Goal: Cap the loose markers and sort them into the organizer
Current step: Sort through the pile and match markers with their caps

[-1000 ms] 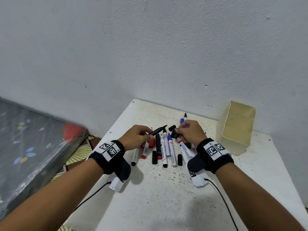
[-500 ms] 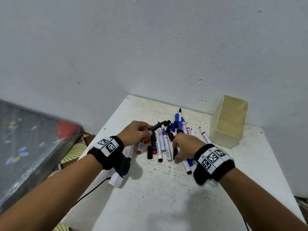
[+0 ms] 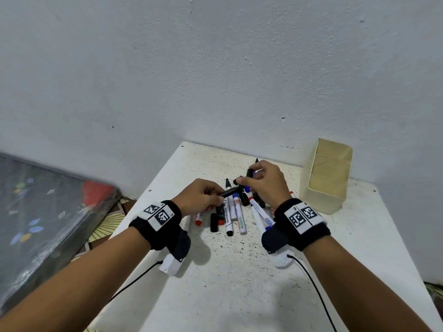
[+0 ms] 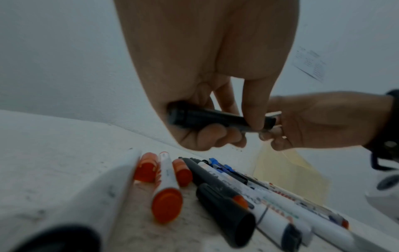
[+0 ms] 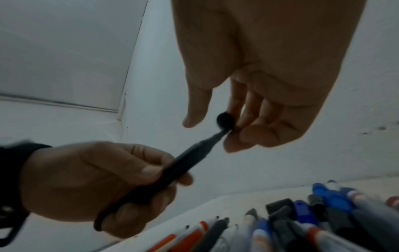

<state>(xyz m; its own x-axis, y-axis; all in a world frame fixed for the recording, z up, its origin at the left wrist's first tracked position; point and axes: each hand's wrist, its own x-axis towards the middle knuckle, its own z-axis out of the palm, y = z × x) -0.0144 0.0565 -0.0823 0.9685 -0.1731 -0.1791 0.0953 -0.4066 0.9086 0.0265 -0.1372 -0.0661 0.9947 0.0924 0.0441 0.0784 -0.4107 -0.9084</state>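
**Black marker and black cap meet above the pile**

Your left hand has its grip wrapped around a black marker, fingers curled under the barrel and thumb on top. The marker is lifted off the desk and its tip points toward 2 o'clock, straight at your right hand. In the right wrist view the tip reaches a black cap that your right grip pinches between the fingertips; the cap's round end faces that camera. Whether the tip is already inside the cap cannot be told, since the fingers hide the joint.

Under both hands lies the pile of loose markers, spread over the middle of the desk. From the left wrist view, you can see orange caps at the pile's 9 o'clock side, a white marker with an orange end between them, and white barrels with black and blue parts fanning toward 3 o'clock. A loose black cap lies at the pile's 6 o'clock edge.

The organizer, a pale yellow open box with dividers, stands at 2 o'clock from the pile, near the wall and apart from your right hand. No marker shows in its visible compartments.
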